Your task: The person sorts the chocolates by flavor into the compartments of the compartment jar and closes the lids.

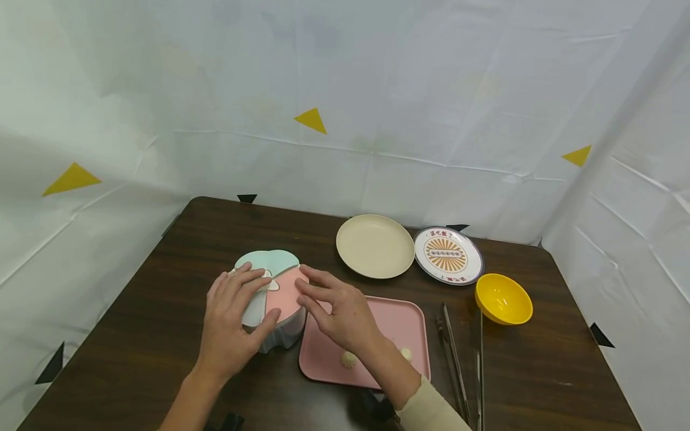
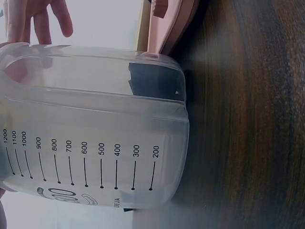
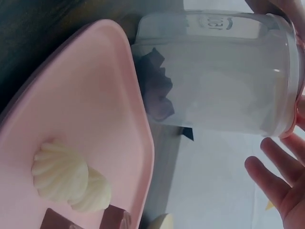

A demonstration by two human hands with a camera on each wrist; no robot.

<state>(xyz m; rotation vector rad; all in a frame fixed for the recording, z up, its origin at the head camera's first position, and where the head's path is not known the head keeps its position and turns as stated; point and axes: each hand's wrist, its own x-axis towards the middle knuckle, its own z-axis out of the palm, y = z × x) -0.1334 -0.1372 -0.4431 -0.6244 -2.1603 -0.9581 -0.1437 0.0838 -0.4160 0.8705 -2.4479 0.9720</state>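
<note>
A clear lidded storage jar [image 2: 109, 129] with volume marks up its side stands upright on the table, left of the tray. Its lid [image 1: 288, 287] has mint, pink and pale sections with a small white tab in the middle. Dark angular pieces [image 3: 156, 88] show through the wall at the bottom. My left hand [image 1: 232, 317] rests over the lid's left and near side, fingers spread over the top and thumb at the near edge. At the lid's right edge, my right hand [image 1: 342, 308] touches the pink section with fingertips, its other fingers extended.
A pink tray [image 1: 396, 308] with pleated cream-white pieces [image 3: 62, 171] and brown blocks [image 3: 59, 220] sits right of the jar. Behind are a beige plate [image 1: 375, 246] and a patterned plate [image 1: 450, 254]. Long metal tongs [image 1: 457, 365] and a yellow bowl [image 1: 504, 299] lie further right.
</note>
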